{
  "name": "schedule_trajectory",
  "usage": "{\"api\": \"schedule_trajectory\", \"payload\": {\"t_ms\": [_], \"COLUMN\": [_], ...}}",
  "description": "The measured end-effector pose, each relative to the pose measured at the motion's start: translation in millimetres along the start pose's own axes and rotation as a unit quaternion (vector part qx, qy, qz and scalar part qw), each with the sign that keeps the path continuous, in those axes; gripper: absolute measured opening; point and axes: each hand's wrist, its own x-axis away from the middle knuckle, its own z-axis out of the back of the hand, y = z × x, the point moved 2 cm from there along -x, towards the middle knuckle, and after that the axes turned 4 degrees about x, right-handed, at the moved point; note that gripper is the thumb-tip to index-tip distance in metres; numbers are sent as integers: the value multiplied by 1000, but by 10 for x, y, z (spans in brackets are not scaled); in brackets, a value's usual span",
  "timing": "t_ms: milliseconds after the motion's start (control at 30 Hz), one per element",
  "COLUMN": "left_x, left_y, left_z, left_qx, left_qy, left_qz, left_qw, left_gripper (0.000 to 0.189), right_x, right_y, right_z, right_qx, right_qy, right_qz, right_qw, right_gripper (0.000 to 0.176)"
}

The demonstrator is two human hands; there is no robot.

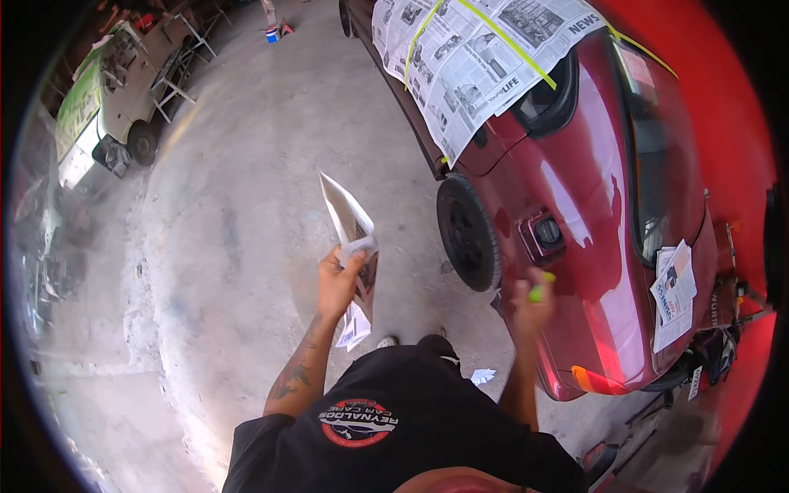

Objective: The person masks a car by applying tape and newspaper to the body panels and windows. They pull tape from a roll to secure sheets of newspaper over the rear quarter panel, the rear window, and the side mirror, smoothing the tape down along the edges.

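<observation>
My left hand [339, 283] is closed around a folded sheet of newspaper [349, 215], which hangs in front of me above the concrete floor. Close to the side of a dark red car [567, 189], my right hand [532, 311] is blurred by motion. Its fingers are around something bright yellow-green, which looks like a roll of masking tape [541, 289]. Newspaper sheets [472, 70] cover part of the car's side and front windows, fixed with yellow-green tape strips [509, 43]. An uncapped-looking fuel filler recess [542, 235] shows on the rear panel.
More newspaper [675, 292] lies on the car's rear. The black rear wheel [468, 232] is beside me. A partly stripped vehicle [115, 90] stands at the far left, near a metal stand [174, 89]. Crumpled paper [483, 376] lies on the floor [246, 164].
</observation>
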Motion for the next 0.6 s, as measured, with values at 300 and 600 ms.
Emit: {"api": "schedule_trajectory", "payload": {"t_ms": [300, 600], "left_x": [-766, -2676], "left_y": [-335, 345], "left_z": [-501, -600], "left_qx": [-27, -116], "left_qy": [-258, -214], "left_qz": [45, 43], "left_qw": [965, 969], "left_gripper": [24, 16], "right_x": [24, -1629], "right_y": [-441, -918], "right_z": [-2028, -3428], "right_qx": [-3, -96], "right_qy": [-421, -423], "right_qz": [210, 89], "right_qw": [882, 897], "right_gripper": [79, 29]}}
